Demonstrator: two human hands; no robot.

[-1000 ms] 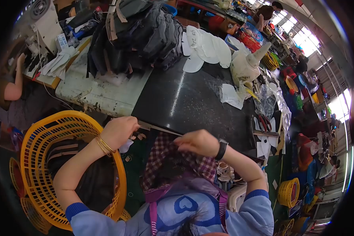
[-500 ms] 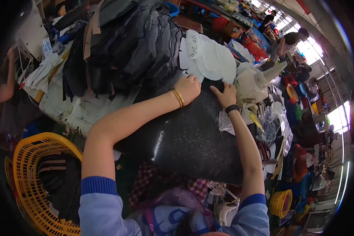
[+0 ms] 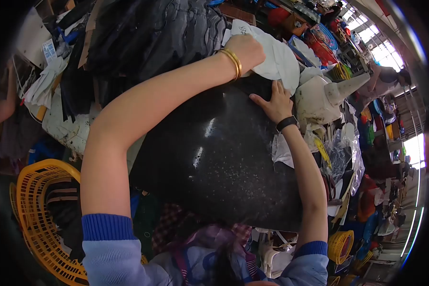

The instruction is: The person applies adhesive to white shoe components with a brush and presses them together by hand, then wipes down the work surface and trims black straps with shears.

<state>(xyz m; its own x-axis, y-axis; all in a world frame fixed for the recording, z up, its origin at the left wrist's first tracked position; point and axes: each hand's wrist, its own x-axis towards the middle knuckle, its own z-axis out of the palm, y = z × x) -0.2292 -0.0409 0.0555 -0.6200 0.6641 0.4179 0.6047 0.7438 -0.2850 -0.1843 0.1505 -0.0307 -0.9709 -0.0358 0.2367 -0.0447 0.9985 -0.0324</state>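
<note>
My left hand (image 3: 245, 50) is closed, its knuckles up, over a stack of white cut pieces (image 3: 276, 57) with handwriting on the top one. What its fingers grip, if anything, is hidden. Lower and to the right, my right hand (image 3: 277, 104) lies with thumb and fingers apart, fingertips at the near edge of the white stack. Under both forearms spreads a glossy black sheet (image 3: 229, 162), which hangs down towards my lap.
A heap of dark layered material (image 3: 152, 40) lies at the back left. Right of my right hand stands a white plastic container with a cone spout (image 3: 317, 95), beside crumpled plastic (image 3: 338, 148). A yellow basket (image 3: 28, 205) with dark pieces stands lower left. Another person (image 3: 383, 78) is at far right.
My left hand has moved up and to the right onto the white stack, covering part of the writing. My right hand stays near the stack's edge. The view has shifted slightly.
</note>
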